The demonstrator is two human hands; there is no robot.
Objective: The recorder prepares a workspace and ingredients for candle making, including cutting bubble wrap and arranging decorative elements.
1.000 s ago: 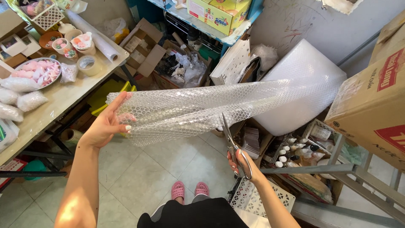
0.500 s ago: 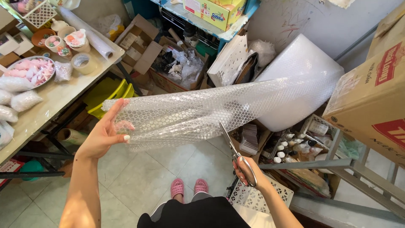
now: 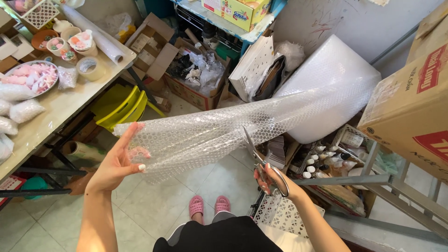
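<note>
Since the earlier frame the bubble wrap sheet has dropped a little lower, and the scissors have gone further into its near edge. I see the left hand has sunk with the sheet's free end.

Left hand: fingers spread flat behind the sheet end, thumb pressed on the front, so it pinches the sheet at its left edge. Sheet runs from those fingers up and to the right, stretched in the air, back to the big bubble wrap roll standing against the wall.

Right hand: fingers closed through the scissor handles, gripping them. Blades point up and away from the hand, slightly parted, tips in the sheet's lower edge about midway between the two hands. Can't tell how long the cut is through the clear film.

Around it: yellow stool beyond the left fingers, under the sheet end. Bench further left of the left hand, with a tape roll, a plate of pink pieces and a paper roll. Cardboard box to the right of the right hand, tray of small bottles just beyond it. Pink slippers on the tiled floor below both hands.
</note>
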